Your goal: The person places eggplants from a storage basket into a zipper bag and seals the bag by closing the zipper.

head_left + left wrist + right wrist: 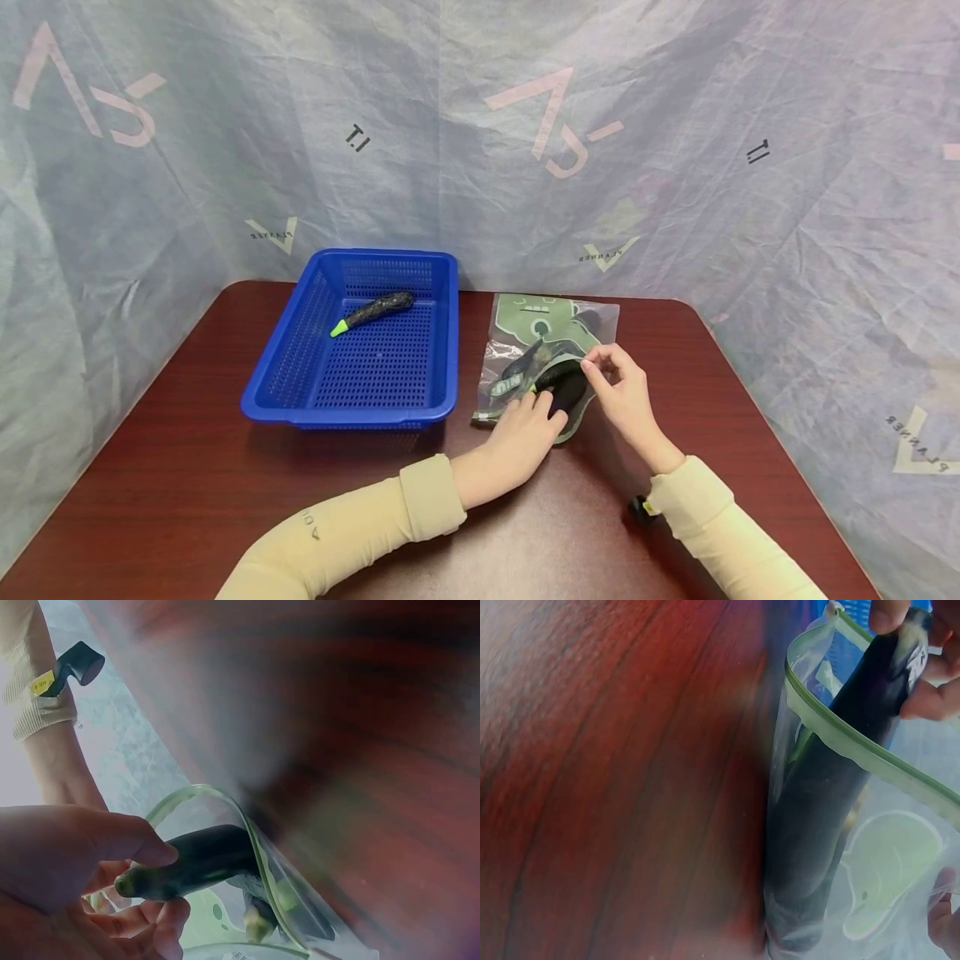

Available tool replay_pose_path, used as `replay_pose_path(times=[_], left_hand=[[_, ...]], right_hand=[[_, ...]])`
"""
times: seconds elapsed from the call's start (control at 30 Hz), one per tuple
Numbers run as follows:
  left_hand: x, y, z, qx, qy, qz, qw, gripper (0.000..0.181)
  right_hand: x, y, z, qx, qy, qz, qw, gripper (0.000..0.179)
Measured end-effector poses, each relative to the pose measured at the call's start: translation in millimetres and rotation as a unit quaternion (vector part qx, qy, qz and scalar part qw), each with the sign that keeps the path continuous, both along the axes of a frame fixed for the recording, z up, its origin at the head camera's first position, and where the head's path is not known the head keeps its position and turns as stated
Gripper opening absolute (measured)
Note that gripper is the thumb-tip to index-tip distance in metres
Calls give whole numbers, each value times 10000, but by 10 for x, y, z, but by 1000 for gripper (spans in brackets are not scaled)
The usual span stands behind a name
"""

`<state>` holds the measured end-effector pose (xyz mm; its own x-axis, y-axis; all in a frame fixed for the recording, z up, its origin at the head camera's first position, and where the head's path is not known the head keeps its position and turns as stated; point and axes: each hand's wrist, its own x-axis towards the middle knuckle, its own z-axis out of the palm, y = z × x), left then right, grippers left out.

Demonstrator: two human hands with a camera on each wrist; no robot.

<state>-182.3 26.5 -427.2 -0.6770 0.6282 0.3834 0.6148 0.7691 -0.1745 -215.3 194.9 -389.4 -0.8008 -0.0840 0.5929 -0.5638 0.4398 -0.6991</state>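
A clear zip bag (504, 350) with green print lies on the table, its green-rimmed mouth spread wide. My left hand (513, 442) reaches into that mouth and holds one end of a dark eggplant (202, 859) between thumb and fingers. Most of the eggplant's length is inside the bag in the right wrist view. My right hand (626, 396) pinches the bag's rim on the right side. Beneath the held eggplant, a pale-tipped dark vegetable (259, 926) shows inside the bag; its far part is hidden.
Left of the bag stands a blue perforated basket (258, 412). In it lies a long, dark, wrinkled-looking vegetable (378, 308) with a bright green tip. A grey printed cloth (420, 150) hangs behind the reddish-brown table (187, 492).
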Motion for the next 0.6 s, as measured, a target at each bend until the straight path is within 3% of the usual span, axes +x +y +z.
replay_pose_path(times=[0.27, 0.6], left_hand=[[-47, 119, -36, -72, -134, 182, 9997, 10], [-95, 228, -70, -30, -25, 368, 9993, 7]], right_hand=[[-5, -15, 6, 1, -7, -43, 10000, 6], [-10, -11, -18, -86, 22, 0, 10000, 5]])
